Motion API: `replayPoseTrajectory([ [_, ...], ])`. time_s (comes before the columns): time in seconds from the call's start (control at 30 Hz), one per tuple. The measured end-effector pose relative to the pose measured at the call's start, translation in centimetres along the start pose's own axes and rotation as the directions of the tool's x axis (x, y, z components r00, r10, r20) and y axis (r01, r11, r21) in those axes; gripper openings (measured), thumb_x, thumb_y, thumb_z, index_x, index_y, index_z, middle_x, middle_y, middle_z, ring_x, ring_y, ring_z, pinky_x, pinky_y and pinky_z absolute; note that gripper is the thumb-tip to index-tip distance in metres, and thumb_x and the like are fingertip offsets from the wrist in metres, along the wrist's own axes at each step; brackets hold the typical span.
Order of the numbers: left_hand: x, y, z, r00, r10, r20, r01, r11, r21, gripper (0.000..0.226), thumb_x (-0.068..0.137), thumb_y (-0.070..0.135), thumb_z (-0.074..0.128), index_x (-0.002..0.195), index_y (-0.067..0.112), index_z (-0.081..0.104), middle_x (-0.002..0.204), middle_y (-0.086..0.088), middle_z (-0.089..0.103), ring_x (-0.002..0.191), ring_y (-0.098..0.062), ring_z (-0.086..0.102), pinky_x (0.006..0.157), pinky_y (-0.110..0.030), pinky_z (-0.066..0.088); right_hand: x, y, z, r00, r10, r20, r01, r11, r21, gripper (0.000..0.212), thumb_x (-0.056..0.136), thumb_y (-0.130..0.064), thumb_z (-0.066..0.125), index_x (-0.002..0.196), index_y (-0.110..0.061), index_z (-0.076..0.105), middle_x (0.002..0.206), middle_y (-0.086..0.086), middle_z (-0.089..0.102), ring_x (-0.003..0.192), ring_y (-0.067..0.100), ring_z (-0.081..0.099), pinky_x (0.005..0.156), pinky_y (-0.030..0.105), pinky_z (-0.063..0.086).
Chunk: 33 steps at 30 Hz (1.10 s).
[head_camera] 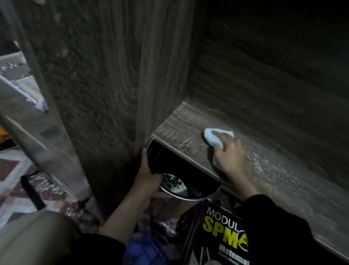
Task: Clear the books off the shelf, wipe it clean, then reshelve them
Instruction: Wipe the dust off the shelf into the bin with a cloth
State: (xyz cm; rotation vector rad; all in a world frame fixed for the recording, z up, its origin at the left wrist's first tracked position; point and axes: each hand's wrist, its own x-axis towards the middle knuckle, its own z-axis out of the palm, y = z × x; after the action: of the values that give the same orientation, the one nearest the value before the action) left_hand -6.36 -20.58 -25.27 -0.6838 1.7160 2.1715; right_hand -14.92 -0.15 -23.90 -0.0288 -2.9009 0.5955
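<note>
The dark wooden shelf (pixel 180 130) holds no books and shows pale dusty streaks. My right hand (pixel 229 155) presses a white cloth (pixel 211 136) onto the shelf near its left end. My left hand (pixel 148 176) grips the rim of a round metal bowl (pixel 188 187), held just under the shelf's front edge at the left corner; dark crumbs lie inside it. A black book (pixel 219 240) with yellow lettering lies below the shelf, partly covered by my right sleeve.
The cabinet's tall wooden side panel (pixel 103 74) stands left of the shelf. A patterned floor mat (pixel 0 179) spreads at the lower left, with a dark bar-shaped object (pixel 32 192) on it. My knee (pixel 31 240) fills the bottom left.
</note>
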Motion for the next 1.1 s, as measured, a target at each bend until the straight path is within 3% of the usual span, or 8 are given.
replayPoseTrajectory([
  [0.17,-0.1,-0.1,0.2,1.0,0.005,-0.001,-0.005,1.0,0.021,0.093,0.087,-0.01,0.042,0.147,0.047,0.001,0.145,0.002,0.038,0.106,-0.032,0.059,0.05,-0.04,0.058,-6.7,-3.4,3.1,0.945,-0.325,0.016,0.321,0.924,-0.206,0.05,0.075,-0.033,0.039,0.117,-0.031,0.067,0.123,0.006,0.064,0.102,0.028,0.059,0.078,0.044,0.046],
  [0.27,-0.2,-0.1,0.3,1.0,0.008,0.009,-0.008,1.0,0.025,0.094,0.087,-0.009,0.045,0.147,0.047,0.001,0.143,0.003,0.038,0.102,-0.031,0.06,0.049,-0.038,0.058,-6.5,-3.0,0.9,0.919,-0.378,0.108,0.375,0.926,0.051,0.048,0.077,-0.033,0.038,0.115,-0.035,0.068,0.126,-0.002,0.064,0.108,0.021,0.054,0.088,0.042,0.041],
  [0.43,0.0,-0.2,0.4,1.0,0.008,0.018,-0.008,1.0,-0.008,0.095,0.086,-0.018,0.037,0.148,0.045,0.003,0.147,0.003,0.035,0.086,-0.024,0.059,0.041,-0.038,0.055,-6.7,3.9,-4.2,0.977,-0.097,-0.187,0.118,0.988,0.1,0.047,0.08,-0.033,0.039,0.116,-0.025,0.069,0.123,0.001,0.065,0.115,0.028,0.053,0.098,0.046,0.039],
  [0.53,0.1,-0.4,0.4,0.999,0.022,0.025,-0.022,1.0,-0.007,0.094,0.085,-0.02,0.036,0.15,0.043,0.005,0.149,0.002,0.033,0.09,-0.027,0.058,0.04,-0.039,0.054,-8.4,9.1,-6.4,0.891,0.286,-0.353,-0.277,0.958,0.077,0.055,0.076,-0.034,0.038,0.123,-0.02,0.064,0.132,0.008,0.059,0.119,0.037,0.047,0.098,0.045,0.035],
  [0.67,0.2,-0.7,0.5,0.998,0.02,0.052,-0.02,1.0,-0.007,0.094,0.086,-0.019,0.036,0.149,0.042,0.004,0.152,0.001,0.031,0.112,-0.042,0.054,0.04,-0.04,0.054,-9.7,10.5,-6.0,0.8,0.559,-0.217,-0.586,0.806,-0.083,0.053,0.091,-0.037,0.038,0.142,-0.022,0.043,0.149,0.015,0.034,0.135,0.036,0.027,0.108,0.05,0.024],
  [0.87,0.5,-1.3,0.9,0.999,0.007,0.045,-0.007,1.0,0.015,0.096,0.084,-0.022,0.032,0.149,0.042,0.004,0.152,0.001,0.029,0.113,-0.048,0.051,0.037,-0.038,0.052,-8.2,2.5,-1.9,0.898,0.437,-0.044,-0.431,0.857,-0.284,0.056,0.098,-0.038,0.033,0.151,-0.024,0.019,0.155,0.019,0.017,0.143,0.034,0.014,0.108,0.058,0.022],
  [1.0,0.2,-1.0,0.8,0.999,0.01,0.038,-0.012,0.999,0.043,0.093,0.085,-0.019,0.033,0.149,0.042,0.006,0.145,0.0,0.038,0.104,-0.042,0.056,0.038,-0.035,0.053,-7.1,-3.8,0.2,0.971,0.17,0.166,-0.115,0.949,-0.295,0.062,0.096,-0.039,0.04,0.152,-0.028,0.015,0.158,0.018,0.009,0.145,0.033,0.008,0.112,0.053,0.014],
  [1.1,-0.5,-0.4,0.5,0.998,0.01,0.054,-0.012,0.999,0.052,0.09,0.086,-0.018,0.034,0.149,0.042,0.007,0.13,0.001,0.045,0.09,-0.032,0.059,0.038,-0.033,0.052,-5.8,-5.6,0.2,0.961,-0.094,0.26,0.158,0.959,-0.237,0.062,0.09,-0.029,0.051,0.148,-0.034,0.03,0.155,0.012,0.025,0.141,0.03,0.021,0.109,0.044,0.023],
])
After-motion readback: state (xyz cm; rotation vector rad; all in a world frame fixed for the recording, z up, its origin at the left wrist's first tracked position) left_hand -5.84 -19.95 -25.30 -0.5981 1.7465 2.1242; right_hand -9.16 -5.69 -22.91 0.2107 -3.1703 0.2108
